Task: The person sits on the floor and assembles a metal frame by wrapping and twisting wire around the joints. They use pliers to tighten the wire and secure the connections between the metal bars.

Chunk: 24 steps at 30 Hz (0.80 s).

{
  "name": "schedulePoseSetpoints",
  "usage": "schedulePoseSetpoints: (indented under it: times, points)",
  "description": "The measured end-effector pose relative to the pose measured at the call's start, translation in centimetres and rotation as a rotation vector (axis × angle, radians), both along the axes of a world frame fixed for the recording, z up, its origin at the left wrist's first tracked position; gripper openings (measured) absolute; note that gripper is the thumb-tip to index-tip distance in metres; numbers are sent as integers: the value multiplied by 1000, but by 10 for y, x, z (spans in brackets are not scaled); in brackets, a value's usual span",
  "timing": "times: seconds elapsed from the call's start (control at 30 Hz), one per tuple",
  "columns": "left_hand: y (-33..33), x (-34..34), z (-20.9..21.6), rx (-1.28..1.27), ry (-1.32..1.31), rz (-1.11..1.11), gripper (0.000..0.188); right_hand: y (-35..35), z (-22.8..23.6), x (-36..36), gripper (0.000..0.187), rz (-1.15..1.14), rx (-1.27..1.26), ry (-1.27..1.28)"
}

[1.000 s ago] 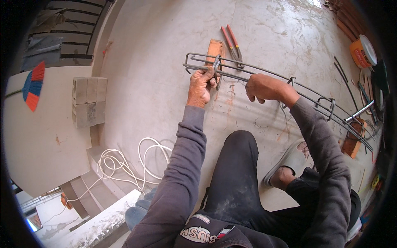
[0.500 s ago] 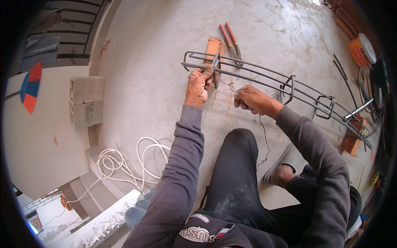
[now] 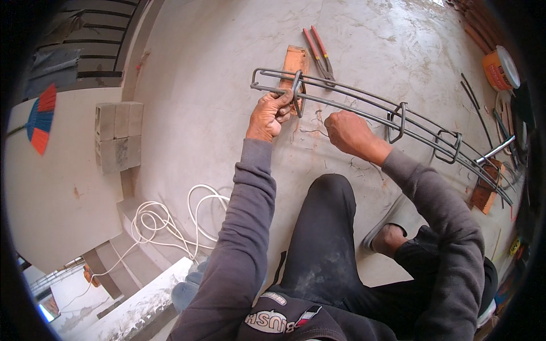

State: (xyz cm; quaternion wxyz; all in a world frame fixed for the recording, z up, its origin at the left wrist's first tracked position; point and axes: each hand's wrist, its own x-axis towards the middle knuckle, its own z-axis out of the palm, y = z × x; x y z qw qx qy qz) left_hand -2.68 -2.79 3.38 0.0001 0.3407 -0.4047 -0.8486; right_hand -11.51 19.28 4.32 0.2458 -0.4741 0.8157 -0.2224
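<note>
1. Down and a shade left went the right hand [image 3: 354,135], off the bars where it had been a second earlier; the strand that dangled below it half a second back was gone from that spot.
2. Left hand [image 3: 268,116], meanwhile, stayed put at the cage [image 3: 369,115], near its left end!
3. Its thumb and fingers were pinched closed on the end stirrup [image 3: 296,94], right where that met a lower bar.
4. Right-hand fingers were curled closed, knuckles up, on a thin wire [image 3: 313,132] that poked out leftward from the tips; the pinch itself was hidden beneath the hand.
5. And that hand sat just beside the cage, on the near side of the bars, with the wire pointing toward the end stirrup.
6. What a stretch of cage: it ran from upper middle to the right, its left end across an orange block [image 3: 295,58], its right end across another block [image 3: 483,196].
7. Two more stirrups hung farther along, one [image 3: 403,120] just beyond the right hand, the next [image 3: 458,148] nearer the far block.
8. Pliers [image 3: 321,54], red-handled, lay beyond the bars, jaws toward the cage.
9. Over on the right edge stood a bucket [image 3: 500,68], orange and white; white cable [image 3: 156,219] lay looped at lower left.
</note>
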Motion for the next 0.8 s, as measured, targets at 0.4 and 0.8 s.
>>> schedulePoseSetpoints:
  times: [0.4, 0.8]
  points:
    - [1, -3, 5, -41, -65, -5, 19, -4, -17, -6, 5, 143, -270, -620]
    - [-14, 4, -8, 2, -98, 46, 23, -37, 1, 46, 13, -700, -138, -1412]
